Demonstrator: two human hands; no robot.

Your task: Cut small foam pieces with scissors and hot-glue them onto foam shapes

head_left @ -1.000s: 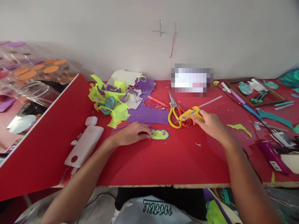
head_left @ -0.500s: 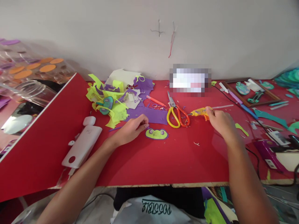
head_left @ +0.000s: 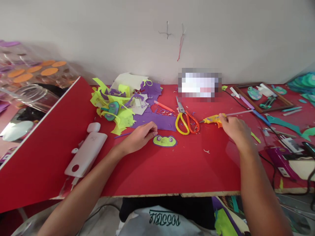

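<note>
My right hand (head_left: pixel 235 129) is closed round the back of a yellow and orange glue gun (head_left: pixel 211 119), its nozzle pointing left towards the scissors. A clear glue stick (head_left: pixel 240 113) sticks out of the gun's rear. My left hand (head_left: pixel 142 137) is closed in a pinch beside a lime-green, frog-face foam cutout (head_left: pixel 165 141) with a purple edge and two round eyes. What the left fingertips hold, if anything, is too small to make out. Scissors (head_left: pixel 183 119) with one yellow and one red handle lie between my hands, beyond the cutout.
Purple and lime foam scraps (head_left: pixel 115 101) are heaped at the back left, with a teal cutout (head_left: pixel 112 110) on top. A white power bank (head_left: pixel 86 154) lies by the red panel (head_left: pixel 44 144). On the right are a wooden frame (head_left: pixel 275 109), pens, cables and a purple box (head_left: pixel 282 164).
My right hand and the glue gun have shifted slightly to the right, away from the scissors. The left hand and the frog-face cutout stay almost in place.
</note>
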